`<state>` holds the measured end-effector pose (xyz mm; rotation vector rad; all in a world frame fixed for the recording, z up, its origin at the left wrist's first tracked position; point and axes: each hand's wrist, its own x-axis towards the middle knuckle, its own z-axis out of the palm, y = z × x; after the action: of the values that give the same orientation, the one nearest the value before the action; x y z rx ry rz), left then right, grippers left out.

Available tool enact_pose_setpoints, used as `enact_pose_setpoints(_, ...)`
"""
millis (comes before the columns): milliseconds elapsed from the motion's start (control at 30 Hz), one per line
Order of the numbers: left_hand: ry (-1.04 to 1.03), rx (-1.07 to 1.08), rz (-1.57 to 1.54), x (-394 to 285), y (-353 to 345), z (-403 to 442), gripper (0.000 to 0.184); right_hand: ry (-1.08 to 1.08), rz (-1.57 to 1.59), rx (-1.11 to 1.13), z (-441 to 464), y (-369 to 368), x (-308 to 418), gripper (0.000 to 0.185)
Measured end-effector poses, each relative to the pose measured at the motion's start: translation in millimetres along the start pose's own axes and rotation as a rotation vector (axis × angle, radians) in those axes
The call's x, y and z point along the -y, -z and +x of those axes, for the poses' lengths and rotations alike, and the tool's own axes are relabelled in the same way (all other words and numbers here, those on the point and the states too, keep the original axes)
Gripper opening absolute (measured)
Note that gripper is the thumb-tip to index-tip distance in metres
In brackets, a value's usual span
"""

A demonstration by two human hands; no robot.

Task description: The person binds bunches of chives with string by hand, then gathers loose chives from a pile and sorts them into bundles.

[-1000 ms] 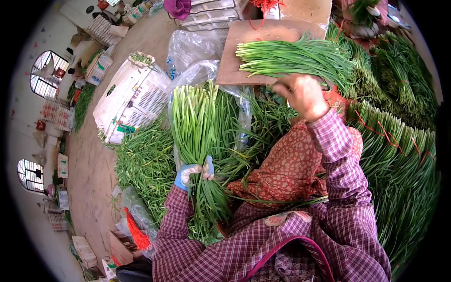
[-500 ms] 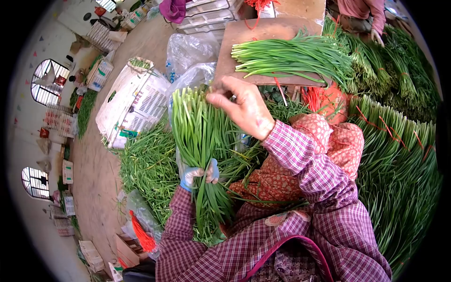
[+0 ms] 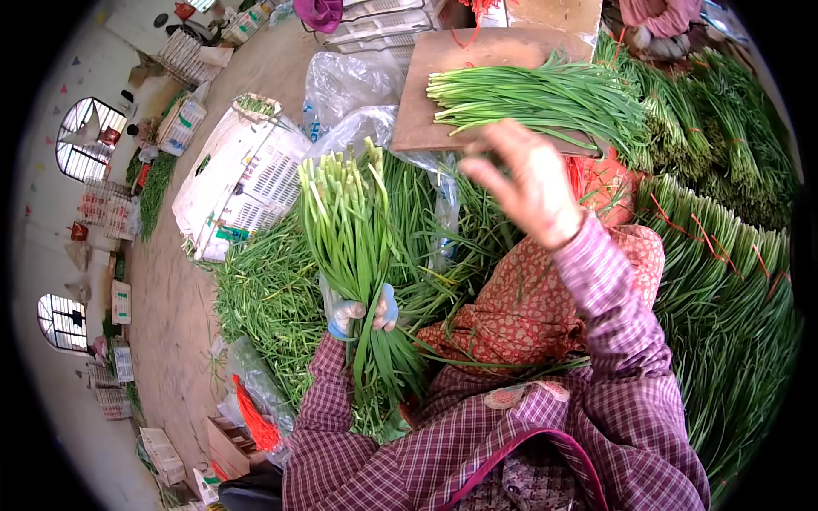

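Observation:
My left hand (image 3: 365,315), in a pale blue and white glove, is wrapped round a bunch of garlic chives (image 3: 349,221). Their pale cut ends point up and away from me, and the leaf tips hang below the hand. Bare and blurred by motion, my right hand (image 3: 532,183) is in the air right of the bunch, near the front edge of a brown board (image 3: 417,128). Its thumb and fingers look apart, with nothing visible between them. More garlic chives (image 3: 537,98) lie in a flat pile on that board.
Loose leaves (image 3: 264,315) heap up on the left, by a white crate (image 3: 247,179). Clear plastic bags (image 3: 349,85) lie behind. Tied chive bundles (image 3: 724,298) fill the right side. Red ties (image 3: 256,417) sit lower left. Another person's hands (image 3: 660,43) show at the top right.
My right hand has left the stalk ends and moved right, toward the board. A few stalks now stick up higher in the bunch. The other person's hand has drawn back.

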<state>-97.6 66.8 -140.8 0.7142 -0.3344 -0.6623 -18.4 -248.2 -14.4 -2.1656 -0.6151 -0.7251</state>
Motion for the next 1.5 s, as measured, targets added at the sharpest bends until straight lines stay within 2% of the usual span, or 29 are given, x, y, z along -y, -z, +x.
enact_pose_setpoints(33, 0.026, -0.006, 0.012, -1, -5, 2, 0.035, 0.052, -0.011, -0.049, -4, -15, 11, 0.022)
enact_pose_setpoints(67, 0.055, -0.012, 0.024, -1, -9, 3, 0.036, 0.015, 0.146, -0.047, -6, -25, 30, 0.022)
enact_pose_setpoints(100, 0.058, -0.015, 0.027, -1, -9, 2, 0.036, 0.052, 0.158, -0.066, -8, -34, 44, 0.026)
enact_pose_setpoints(167, 0.097, -0.082, 0.069, -2, -8, -1, 0.039, -0.067, 0.139, 0.079, -7, -44, 63, 0.037)
enact_pose_setpoints(200, 0.137, -0.042, 0.073, -5, -8, 1, 0.037, -0.068, 0.139, 0.075, -5, -49, 65, 0.037)
enact_pose_setpoints(267, 0.112, 0.006, 0.059, -2, -7, 1, 0.036, -0.062, -0.059, 0.066, -2, -61, 60, 0.042)
enact_pose_setpoints(300, 0.086, 0.054, 0.043, 0, -5, 0, 0.036, -0.063, -0.06, 0.064, -1, -64, 57, 0.042)
enact_pose_setpoints(433, 0.073, 0.083, 0.0, 5, 2, -6, 0.044, -0.032, -0.159, 0.082, 4, -67, 51, 0.036)
enact_pose_setpoints(533, 0.046, 0.04, -0.022, 7, -3, -7, 0.051, 0.055, -0.165, -0.022, 11, -68, 47, 0.018)
enact_pose_setpoints(700, 0.058, -0.004, -0.03, 8, 6, -12, 0.057, 0.052, -0.214, -0.059, 19, -67, 24, 0.013)
enact_pose_setpoints(833, 0.034, -0.062, -0.006, 5, 10, -17, 0.052, 0.045, -0.296, -0.244, 30, -33, -2, 0.011)
enact_pose_setpoints(867, 0.1, -0.071, 0.046, -1, 21, -23, 0.046, -0.011, -0.393, -0.27, 31, -27, -14, 0.011)
enact_pose_setpoints(900, 0.164, -0.08, 0.098, -4, 27, -26, 0.041, -0.066, -0.375, -0.261, 30, -19, -26, 0.01)
enact_pose_setpoints(933, 0.094, 0.039, 0.131, -9, 10, -10, 0.039, -0.074, -0.422, -0.211, 25, -11, -36, 0.011)
enact_pose_setpoints(967, 0.089, 0.037, 0.13, -8, 11, -9, 0.039, -0.082, -0.47, -0.162, 20, -4, -44, 0.011)
enact_pose_setpoints(1033, 0.039, 0.01, 0.091, -8, 11, -8, 0.036, -0.16, -0.597, 0.069, 3, -7, -57, 0.015)
enact_pose_setpoints(1067, 0.027, 0.029, 0.084, -8, 12, -6, 0.035, -0.326, -0.608, 0.272, -3, -11, -55, 0.028)
enact_pose_setpoints(1167, 0.045, -0.098, 0.237, -17, -3, -1, 0.033, -0.245, -0.28, 0.249, -17, -30, -33, 0.065)
enact_pose_setpoints(1233, -0.001, -0.315, 0.295, -21, -33, 12, 0.034, -0.214, 0.25, 0.267, -19, -54, -25, 0.089)
enact_pose_setpoints(1267, -0.004, -0.423, 0.349, -24, -43, 18, 0.036, -0.293, 0.454, 0.359, -20, -72, -23, 0.103)
enact_pose_setpoints(1333, 0.019, -0.666, 0.471, -30, -74, 38, 0.043, -0.473, 0.955, 0.503, -9, -75, 6, 0.109)
enact_pose_setpoints(1367, -0.009, -0.703, 0.491, -32, -85, 54, 0.046, -0.556, 1.147, 0.548, -5, -79, 14, 0.111)
enact_pose_setpoints(1433, -0.306, -0.707, 0.691, -20, -95, 89, 0.056, -0.413, 1.314, 0.339, -3, -94, 26, 0.113)
enact_pose_setpoints(1467, -0.35, -0.705, 0.802, -11, -94, 101, 0.063, -0.48, 1.287, 0.254, -4, -95, 29, 0.101)
enact_pose_setpoints(1500, -0.394, -0.698, 0.912, -1, -88, 112, 0.071, -0.473, 1.277, 0.254, -3, -93, 26, 0.101)
